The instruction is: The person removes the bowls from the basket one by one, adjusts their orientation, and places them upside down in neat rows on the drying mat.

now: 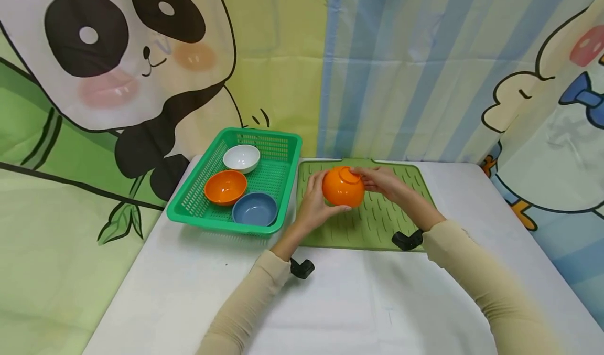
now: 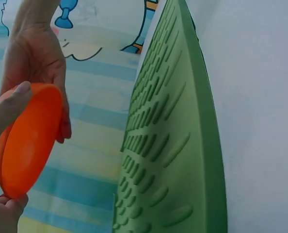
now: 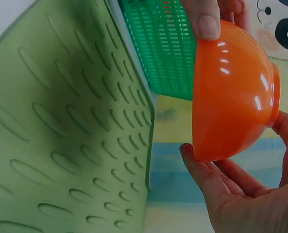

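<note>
Both arms wear cream-beige long sleeves of plain cloth: the left sleeve (image 1: 250,302) ends in a band-like cuff, and the right sleeve (image 1: 481,276) gathers into creases farther up the arm. Beyond them, the left grip (image 1: 313,203) and right grip (image 1: 384,182) are bare hands. A small, blocky black device juts from each wrist, the left device (image 1: 303,269) angular, the right device (image 1: 407,240) similarly bent.

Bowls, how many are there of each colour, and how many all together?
White: 1, the white bowl
Orange: 2, the basket's orange bowl and the held orange bowl
Blue: 1, the blue bowl
Total: 4 bowls
</note>
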The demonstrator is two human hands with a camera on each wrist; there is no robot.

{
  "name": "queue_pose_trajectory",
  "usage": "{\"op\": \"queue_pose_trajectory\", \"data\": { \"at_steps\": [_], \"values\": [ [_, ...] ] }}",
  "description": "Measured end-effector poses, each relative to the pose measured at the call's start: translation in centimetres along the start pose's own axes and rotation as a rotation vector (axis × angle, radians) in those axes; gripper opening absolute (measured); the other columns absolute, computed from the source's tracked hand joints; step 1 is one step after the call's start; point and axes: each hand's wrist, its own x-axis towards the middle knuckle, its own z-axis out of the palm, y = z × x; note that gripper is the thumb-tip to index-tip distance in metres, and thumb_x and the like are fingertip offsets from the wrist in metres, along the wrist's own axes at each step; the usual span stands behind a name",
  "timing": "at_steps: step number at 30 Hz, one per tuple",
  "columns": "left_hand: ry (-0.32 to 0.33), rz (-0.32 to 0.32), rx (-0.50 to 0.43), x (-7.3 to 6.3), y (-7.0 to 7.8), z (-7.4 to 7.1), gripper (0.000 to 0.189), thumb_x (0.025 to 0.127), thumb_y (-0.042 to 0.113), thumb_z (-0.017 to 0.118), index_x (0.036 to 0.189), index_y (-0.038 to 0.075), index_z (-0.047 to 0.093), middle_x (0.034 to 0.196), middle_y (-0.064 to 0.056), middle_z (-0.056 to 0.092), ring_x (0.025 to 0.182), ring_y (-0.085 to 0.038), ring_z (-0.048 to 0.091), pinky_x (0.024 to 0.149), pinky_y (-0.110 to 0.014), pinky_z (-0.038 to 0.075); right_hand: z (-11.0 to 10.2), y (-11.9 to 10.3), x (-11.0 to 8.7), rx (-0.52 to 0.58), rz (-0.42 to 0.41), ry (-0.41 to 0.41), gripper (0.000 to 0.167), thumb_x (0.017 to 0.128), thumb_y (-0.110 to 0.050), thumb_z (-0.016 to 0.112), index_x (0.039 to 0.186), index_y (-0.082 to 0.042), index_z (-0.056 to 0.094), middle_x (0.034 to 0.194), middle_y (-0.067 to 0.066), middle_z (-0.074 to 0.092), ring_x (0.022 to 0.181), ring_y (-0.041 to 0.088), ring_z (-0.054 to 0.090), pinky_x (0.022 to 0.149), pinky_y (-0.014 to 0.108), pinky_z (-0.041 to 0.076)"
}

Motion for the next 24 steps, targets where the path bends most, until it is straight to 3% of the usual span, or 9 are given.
{"op": "queue_pose_trajectory", "data": {
  "at_steps": [9,14,24],
  "values": [
    [0.069,-0.046,0.026,2.0,-3.0,2.1,0.098,0.062,0.034,0.085,0.139,0.004,0.033,0.137,-0.015,0.035,0.118,-0.029,0.045,0.095,-0.044,0.041,0.6,1.5,4.3,0.070,-0.050,0.114,0.067,0.078,-0.042,0.071,0.124,0.003,0.054,0.132,0.014,0.047,0.116,0.025,0.050,0.096,0.037,0.041],
    [0.080,-0.076,0.006,2.8,-5.0,3.1,0.097,0.062,0.032,0.086,0.139,0.002,0.034,0.138,-0.016,0.036,0.120,-0.030,0.044,0.097,-0.045,0.039,1.1,2.9,6.6,0.080,-0.067,0.183,0.070,0.080,-0.040,0.070,0.129,0.005,0.049,0.136,0.016,0.042,0.120,0.027,0.046,0.097,0.037,0.041],
    [0.036,-0.061,0.065,4.4,-8.0,4.0,0.096,0.064,0.031,0.085,0.138,-0.002,0.034,0.138,-0.018,0.038,0.121,-0.032,0.043,0.096,-0.047,0.038,1.1,4.6,9.5,0.163,-0.121,0.179,0.061,0.084,-0.033,0.067,0.129,0.005,0.050,0.134,0.017,0.045,0.120,0.025,0.047,0.096,0.035,0.041]
  ]
}}
